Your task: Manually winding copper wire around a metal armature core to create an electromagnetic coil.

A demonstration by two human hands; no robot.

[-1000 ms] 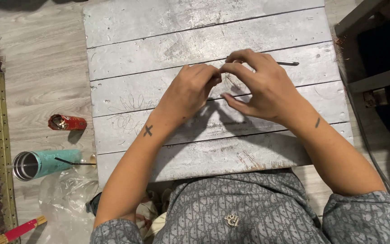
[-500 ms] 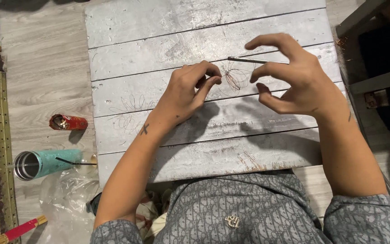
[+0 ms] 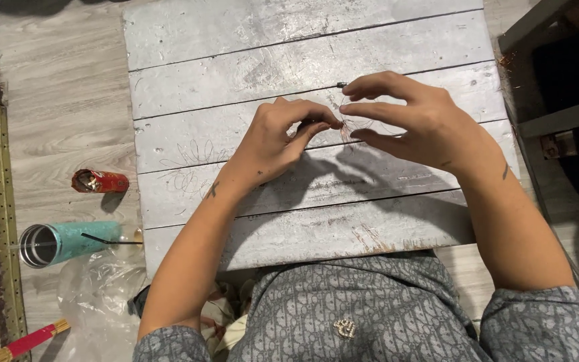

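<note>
Thin wire [image 3: 351,127] pinched in left hand [image 3: 279,137], right hand [image 3: 413,121] half-open, holding a dark pin; liable to tangle or slip on grey plank surface [image 3: 236,40].

The left hand [image 3: 277,139] is curling over something small and dark, hiding most of it, and the fine wire [image 3: 347,127] between the hands is showing too thin to trace. The right hand [image 3: 418,124] is covering all but the tip of a thin dark rod [image 3: 340,85]. At the bottom left, a red stick [image 3: 25,342] is running off the picture's edge.
</note>
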